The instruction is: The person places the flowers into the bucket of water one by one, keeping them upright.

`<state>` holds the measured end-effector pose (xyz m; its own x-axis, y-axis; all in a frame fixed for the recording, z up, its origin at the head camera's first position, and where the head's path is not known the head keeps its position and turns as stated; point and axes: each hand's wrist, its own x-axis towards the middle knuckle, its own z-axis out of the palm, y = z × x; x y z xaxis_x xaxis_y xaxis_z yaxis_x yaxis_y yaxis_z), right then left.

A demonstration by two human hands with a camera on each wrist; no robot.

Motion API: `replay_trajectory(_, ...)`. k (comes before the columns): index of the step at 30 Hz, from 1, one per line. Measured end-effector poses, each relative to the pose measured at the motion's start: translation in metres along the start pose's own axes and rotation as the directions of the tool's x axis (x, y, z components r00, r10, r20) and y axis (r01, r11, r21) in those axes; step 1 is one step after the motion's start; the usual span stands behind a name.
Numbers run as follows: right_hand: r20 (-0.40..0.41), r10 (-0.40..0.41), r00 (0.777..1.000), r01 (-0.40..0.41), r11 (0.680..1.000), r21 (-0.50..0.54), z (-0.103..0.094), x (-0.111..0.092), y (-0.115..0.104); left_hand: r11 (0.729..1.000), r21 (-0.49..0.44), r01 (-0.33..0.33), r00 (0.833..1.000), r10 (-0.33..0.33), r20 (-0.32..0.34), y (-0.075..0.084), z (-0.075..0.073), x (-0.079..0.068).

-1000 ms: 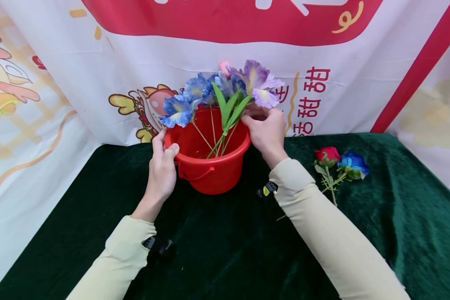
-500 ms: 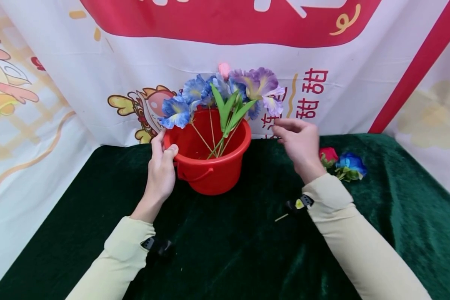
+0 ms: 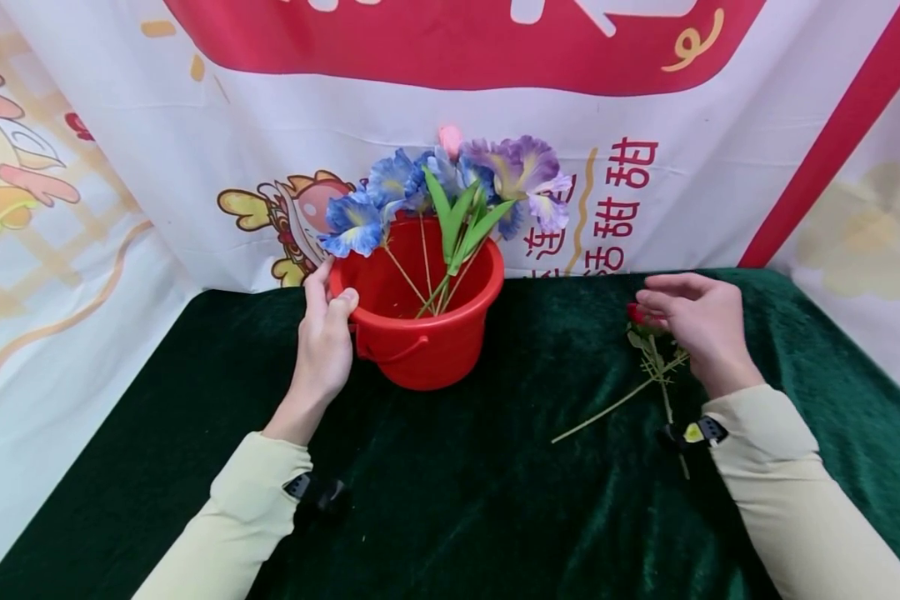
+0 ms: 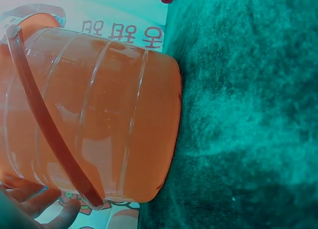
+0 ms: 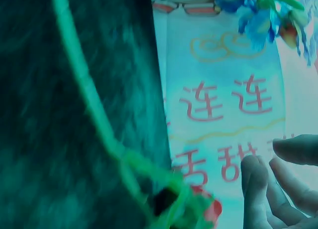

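Note:
My left hand (image 3: 326,342) holds the red bucket (image 3: 438,358) by its left rim, thumb at the lip and fingers along the outside. Artificial flowers lean in the bucket: blue irises (image 3: 354,227), a purple iris (image 3: 521,167) and a pink bud (image 3: 450,140) among long green leaves (image 3: 450,208). Over at the right, my right hand (image 3: 708,333) hovers with loosely bent fingers and nothing between them. Just beside its fingertips lies a red rose (image 3: 642,315), partly covered by the hand. The blue rose's head is hidden behind that hand.
Two thin rose stems (image 3: 607,410) cross on the dark green cloth (image 3: 450,500). The bucket's handle (image 4: 52,129) hangs down its side in the left wrist view. A printed white and red curtain (image 3: 420,108) rises behind the table.
My right hand has left the purple iris beside the bucket and moved right, over the roses. The purple iris has settled slightly lower. My left hand stays on the rim.

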<state>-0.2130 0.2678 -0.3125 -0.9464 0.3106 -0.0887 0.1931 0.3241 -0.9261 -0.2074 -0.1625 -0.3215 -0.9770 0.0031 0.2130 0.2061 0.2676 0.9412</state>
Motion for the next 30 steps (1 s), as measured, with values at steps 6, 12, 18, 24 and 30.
replay_trajectory(6, 0.072, 0.007, 0.997, -0.003, 0.998, -0.057, -0.018, 0.002, 0.020, 1.000, 0.001, 0.005, 1.000, -0.005, -0.001, 0.000, 0.000, 0.000)
replay_trajectory(12, 0.140, 0.052, 0.989, -0.032, 0.989, -0.145, -0.026, 0.005, 0.029, 1.000, 0.007, 0.004, 1.000, -0.004, -0.009, 0.000, -0.002, 0.000)
replay_trajectory(18, 0.152, 0.057, 0.987, -0.014, 0.963, -0.270, -0.028, 0.006, 0.033, 1.000, 0.013, 0.006, 1.000, -0.005, -0.007, 0.000, 0.000, 0.000)
replay_trajectory(24, 0.170, 0.112, 0.979, -0.045, 0.933, -0.356, -0.021, 0.008, 0.034, 1.000, 0.013, -0.001, 1.000, 0.001, -0.004, 0.000, 0.000, 0.000)
replay_trajectory(30, 0.118, 0.102, 0.988, -0.059, 0.944, -0.324, -0.015, 0.008, 0.033, 1.000, 0.005, -0.004, 1.000, 0.004, 0.002, 0.000, 0.000, 0.000)
